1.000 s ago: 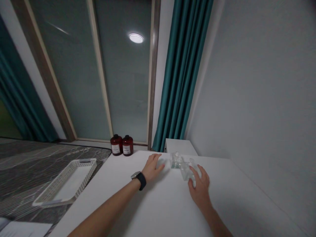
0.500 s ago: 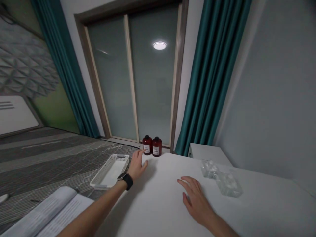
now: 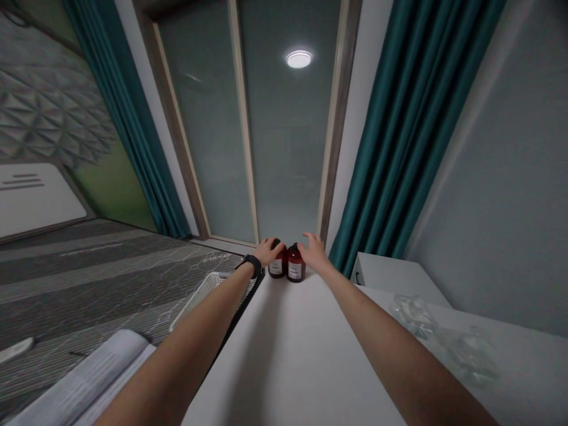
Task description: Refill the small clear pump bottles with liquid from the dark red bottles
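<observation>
Left hand and right hand are further out now, up at the two red bottles, 6 o'clock from centre on the surface. Left grip overlaps one bottle, I can't tell if it's closed; right grip's open beside the other.

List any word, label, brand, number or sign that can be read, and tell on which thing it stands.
No text can be read.
Left bottle, white label: print too small.
Right bottle, white label: print too small.
Open book: printed lines too blurred.
Bedding: pale marks, possibly letters, unreadable.
</observation>
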The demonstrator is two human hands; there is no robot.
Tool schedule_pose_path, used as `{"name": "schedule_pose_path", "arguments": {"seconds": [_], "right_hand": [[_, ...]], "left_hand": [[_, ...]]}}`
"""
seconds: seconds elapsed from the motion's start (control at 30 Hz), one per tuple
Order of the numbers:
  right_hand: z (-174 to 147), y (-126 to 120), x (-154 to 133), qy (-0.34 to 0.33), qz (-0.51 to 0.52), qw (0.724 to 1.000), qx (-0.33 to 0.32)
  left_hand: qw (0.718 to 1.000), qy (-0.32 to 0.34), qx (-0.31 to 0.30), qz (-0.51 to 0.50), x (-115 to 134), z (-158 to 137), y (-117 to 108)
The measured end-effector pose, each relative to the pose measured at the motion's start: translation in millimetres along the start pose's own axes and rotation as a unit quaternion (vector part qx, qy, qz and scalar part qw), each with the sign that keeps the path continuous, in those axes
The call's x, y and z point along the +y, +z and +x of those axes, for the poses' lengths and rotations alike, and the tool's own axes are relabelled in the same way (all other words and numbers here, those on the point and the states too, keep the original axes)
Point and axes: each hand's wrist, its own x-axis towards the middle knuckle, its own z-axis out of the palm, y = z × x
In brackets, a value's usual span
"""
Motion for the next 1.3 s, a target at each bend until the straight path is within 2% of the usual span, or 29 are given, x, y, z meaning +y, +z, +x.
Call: {"name": "schedule_pose_path", "arguments": {"seconds": [0.13,0.23,0.4,0.6,0.77,0.87,1.0,1.17,1.3], "right_hand": [[-5,15,13,0.022,0.042,0.998,-0.040],[-20,10,17,0.016,0.063,0.996,-0.056],[-53,-27,22,0.007,0.088,0.994,-0.070],[-111,-84,23,0.024,0.090,0.995,-0.031],[-160,-117,16,0.044,0.071,0.996,0.001],[-179,-124,11,0.053,0.063,0.996,0.022],[-189,-126,8,0.058,0.061,0.996,0.033],[-188,-128,12,0.063,0.075,0.995,0.009],[-190,-132,16,0.067,0.090,0.994,-0.007]], "left_hand": [[0.999,0.019,-0.029,-0.032,2,-5,14],[0.996,0.036,-0.051,-0.057,6,-13,14],[0.987,0.076,-0.094,-0.106,30,-35,16],[0.977,0.110,-0.115,-0.143,78,-70,38],[0.979,0.103,-0.090,-0.150,107,-66,67],[0.983,0.083,-0.068,-0.148,120,-57,84],[0.987,0.051,-0.044,-0.147,128,-54,97],[0.987,0.008,0.004,-0.159,131,-63,89],[0.979,0.013,0.081,-0.189,145,-93,71]]}}
